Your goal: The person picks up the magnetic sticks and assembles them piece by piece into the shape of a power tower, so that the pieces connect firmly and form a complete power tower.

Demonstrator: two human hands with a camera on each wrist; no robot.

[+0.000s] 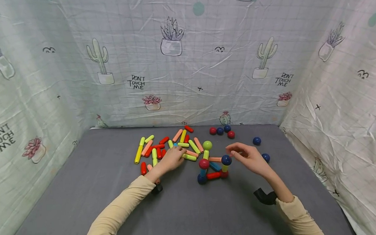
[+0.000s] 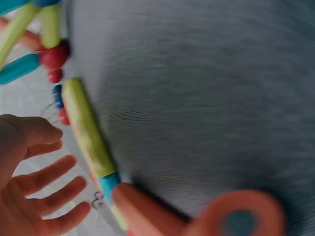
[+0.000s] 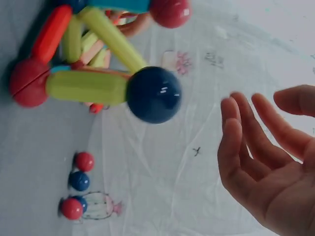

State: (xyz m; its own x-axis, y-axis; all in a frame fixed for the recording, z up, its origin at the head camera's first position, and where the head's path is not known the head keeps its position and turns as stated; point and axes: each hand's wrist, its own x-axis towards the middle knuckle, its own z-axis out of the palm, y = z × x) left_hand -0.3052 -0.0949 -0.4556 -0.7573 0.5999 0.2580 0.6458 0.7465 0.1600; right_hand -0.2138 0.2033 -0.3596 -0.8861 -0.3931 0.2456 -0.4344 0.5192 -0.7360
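My left hand point(image 1: 174, 157) reaches over the scattered coloured sticks, its fingers loosely bent just above a salmon stick point(image 1: 192, 153) and a yellow-green stick point(image 1: 189, 157). In the left wrist view nothing lies between its spread thumb and fingers. Right of it stands a frame of balls and sticks, with a green ball point(image 1: 207, 145), a red ball point(image 1: 204, 163) and a dark blue ball point(image 1: 226, 160) at upper corners. A red stick point(image 1: 214, 175) joins its lower front balls. My right hand point(image 1: 248, 157) hovers beside the dark blue ball, apart from it and holding nothing, fingers gently curved.
Loose red and blue balls lie behind the frame, among them a red ball point(image 1: 231, 134). A blue ball point(image 1: 256, 140) and another blue ball point(image 1: 265, 158) lie behind my right hand. Several sticks, including a yellow stick point(image 1: 138, 154), spread leftward. A printed curtain point(image 1: 198, 68) encloses the grey table point(image 1: 186, 212).
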